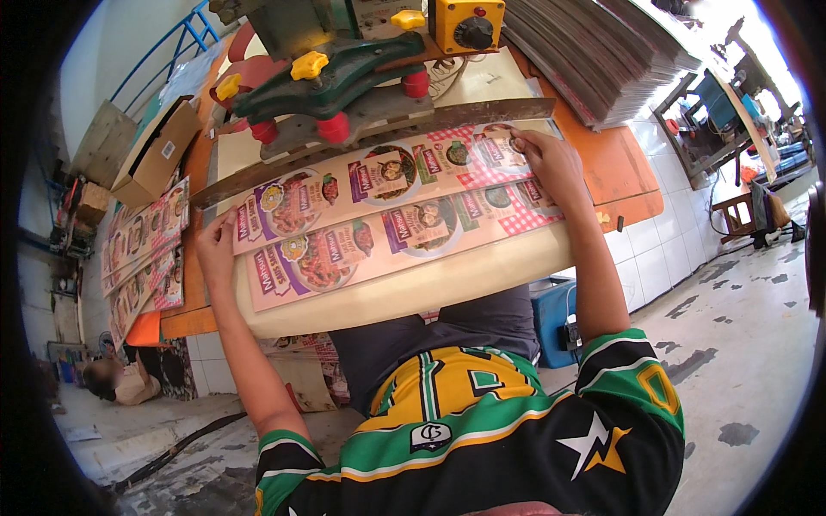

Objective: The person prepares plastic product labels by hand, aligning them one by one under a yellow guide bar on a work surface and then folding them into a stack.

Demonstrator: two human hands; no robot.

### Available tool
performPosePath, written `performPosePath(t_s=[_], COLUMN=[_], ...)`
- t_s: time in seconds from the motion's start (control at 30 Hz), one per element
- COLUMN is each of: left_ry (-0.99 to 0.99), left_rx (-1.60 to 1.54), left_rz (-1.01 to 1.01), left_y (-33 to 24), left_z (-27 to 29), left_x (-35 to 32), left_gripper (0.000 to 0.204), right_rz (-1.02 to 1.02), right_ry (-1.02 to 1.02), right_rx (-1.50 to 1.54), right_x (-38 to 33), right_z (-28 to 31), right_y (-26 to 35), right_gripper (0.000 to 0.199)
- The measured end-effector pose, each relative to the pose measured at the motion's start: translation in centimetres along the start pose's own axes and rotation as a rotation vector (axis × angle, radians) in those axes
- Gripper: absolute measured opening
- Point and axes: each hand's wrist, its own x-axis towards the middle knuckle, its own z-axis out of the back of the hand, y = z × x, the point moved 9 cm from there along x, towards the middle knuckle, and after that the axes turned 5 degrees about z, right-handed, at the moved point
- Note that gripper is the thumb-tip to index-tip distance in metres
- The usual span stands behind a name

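A long printed card strip (pixel 340 191) with pictures of food dishes and a red checked patch lies against a straight metal bar (pixel 499 111). A second strip of the same print (pixel 354 275) lies just in front, partly overlapped by the first. At the upper strip's left end, my left hand (pixel 215 256) pinches the edge with its thumb and fingers. My right hand (pixel 552 168) grips the same strip's far right corner, its thumb over the print. Both strips rest on a cream sheet (pixel 447 301) that curves over the table's front edge.
Behind the bar stands a machine with a dark green arm (pixel 361 77), red feet and yellow knobs. A yellow control box (pixel 467 26) is beside it. Stacked sheets (pixel 594 60) stand back right; printed strips (pixel 142 249) and a cardboard box (pixel 157 153) are left. Someone (pixel 129 381) sits low, far left.
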Motion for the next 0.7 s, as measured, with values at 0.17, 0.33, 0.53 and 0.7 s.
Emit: performPosePath(t_s=[0.17, 0.33, 0.53, 0.7], left_ry=[-0.016, -0.029, -0.028, -0.047], left_rx=[0.036, 0.028, 0.023, 0.065], left_rz=[-0.002, -0.043, -0.046, -0.029], left_y=[-0.6, -1.5, 0.1, -0.9], left_z=[0.0, 0.0, 0.0, 0.0], left_x=[-0.2, -0.5, -0.3, -0.5], left_gripper=[0.033, 0.034, 0.036, 0.038], right_rz=[-0.020, -0.032, -0.058, -0.034], right_ry=[0.014, 0.008, 0.015, 0.037], right_rx=[-0.002, 0.010, 0.029, 0.014], right_x=[0.0, 0.0, 0.0, 0.0], right_z=[-0.2, -0.3, -0.5, -0.6], right_y=[-0.4, -0.6, -0.7, -1.1], right_gripper=[0.029, 0.029, 0.028, 0.028])
